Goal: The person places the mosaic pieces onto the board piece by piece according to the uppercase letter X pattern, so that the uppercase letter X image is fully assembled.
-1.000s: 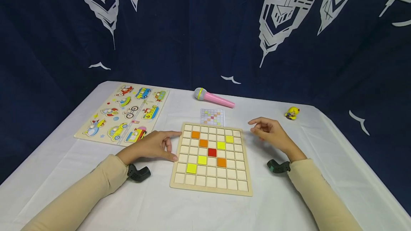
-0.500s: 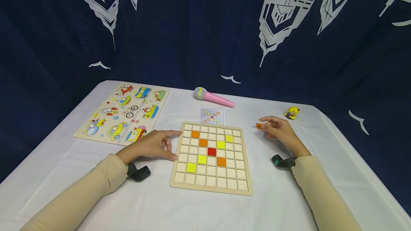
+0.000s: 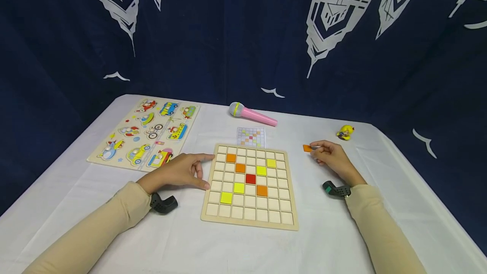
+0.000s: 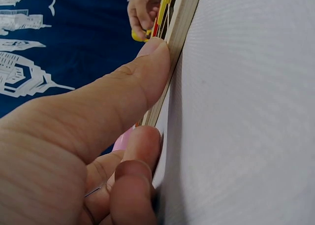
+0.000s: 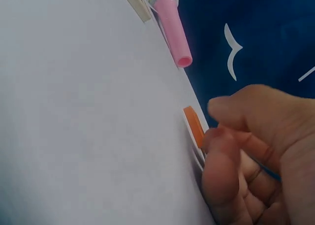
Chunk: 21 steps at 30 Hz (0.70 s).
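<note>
A wooden grid board (image 3: 249,219) with orange, yellow and red tiles in some of its squares lies in the middle of the table. At its left edge rests my left hand (image 3: 182,171), thumb and index finger spread apart and touching the rim; the left wrist view shows the thumb (image 4: 140,77) against the board's side. To the right of the board, my right hand (image 3: 335,157) holds an orange tile (image 3: 307,148) at its fingertips, just above the cloth. The right wrist view shows the orange tile (image 5: 194,125) sticking out from the fingers, its near end hidden.
A small printed pattern card (image 3: 251,137) lies behind the board, with a pink toy microphone (image 3: 256,116) beyond it. A vehicle puzzle board (image 3: 146,134) is at the left. A yellow toy figure (image 3: 345,132) stands at the back right.
My right hand has moved right, away from the board; the orange tile came into view at its fingertips. My left hand stays at the board's edge.
</note>
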Each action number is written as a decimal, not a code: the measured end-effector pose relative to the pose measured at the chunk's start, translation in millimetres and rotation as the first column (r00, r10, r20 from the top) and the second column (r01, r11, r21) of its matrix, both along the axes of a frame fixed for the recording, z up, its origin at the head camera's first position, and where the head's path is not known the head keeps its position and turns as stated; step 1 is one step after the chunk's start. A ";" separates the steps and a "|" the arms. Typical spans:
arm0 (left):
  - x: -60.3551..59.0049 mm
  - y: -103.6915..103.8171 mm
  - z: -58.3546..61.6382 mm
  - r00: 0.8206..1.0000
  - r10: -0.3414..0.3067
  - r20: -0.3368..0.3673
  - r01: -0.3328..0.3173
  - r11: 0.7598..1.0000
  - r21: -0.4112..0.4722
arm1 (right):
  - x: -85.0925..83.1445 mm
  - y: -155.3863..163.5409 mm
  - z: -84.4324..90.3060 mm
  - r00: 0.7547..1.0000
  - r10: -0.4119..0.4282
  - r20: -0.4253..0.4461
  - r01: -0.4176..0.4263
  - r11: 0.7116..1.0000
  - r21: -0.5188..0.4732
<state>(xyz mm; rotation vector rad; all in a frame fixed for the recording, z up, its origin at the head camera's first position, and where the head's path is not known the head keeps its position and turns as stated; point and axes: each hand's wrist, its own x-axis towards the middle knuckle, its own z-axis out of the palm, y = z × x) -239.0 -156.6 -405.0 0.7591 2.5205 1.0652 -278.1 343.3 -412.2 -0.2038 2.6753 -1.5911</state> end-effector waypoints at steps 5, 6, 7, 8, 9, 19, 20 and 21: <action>0.1 0.4 0.8 1.000 0.000 0.000 0.000 1.000 -0.002 | 1.8 -5.6 2.2 1.000 0.006 -0.009 -0.005 0.998 0.059; 0.0 0.5 0.8 1.000 -0.002 -0.001 0.002 1.000 -0.002 | 1.9 -6.0 2.6 1.000 0.000 -0.009 0.001 0.998 0.060; 0.1 0.6 1.0 1.000 -0.001 -0.001 0.001 1.000 -0.002 | 1.8 -6.5 2.9 1.000 -0.007 -0.009 0.007 0.998 0.064; 0.2 0.6 1.0 1.000 0.000 -0.002 0.000 1.000 -0.002 | 1.8 -7.1 3.3 1.000 -0.014 -0.007 0.014 0.998 0.069; 0.2 0.5 1.0 1.000 0.001 -0.004 -0.001 1.000 -0.003 | 1.4 -7.2 3.4 1.000 -0.020 -0.003 0.020 0.997 0.076; -0.1 0.6 0.6 1.000 0.001 -0.013 -0.001 1.000 -0.006 | -0.5 -9.3 4.7 0.998 -0.058 0.032 0.053 0.989 0.136; -0.2 0.5 0.5 1.000 0.002 -0.013 -0.002 1.000 -0.008 | -0.3 -9.4 4.7 0.998 -0.057 0.031 0.052 0.989 0.135; -0.3 0.5 0.2 1.000 0.003 -0.013 -0.003 1.000 -0.009 | -0.3 -9.3 4.6 0.998 -0.055 0.030 0.050 0.989 0.137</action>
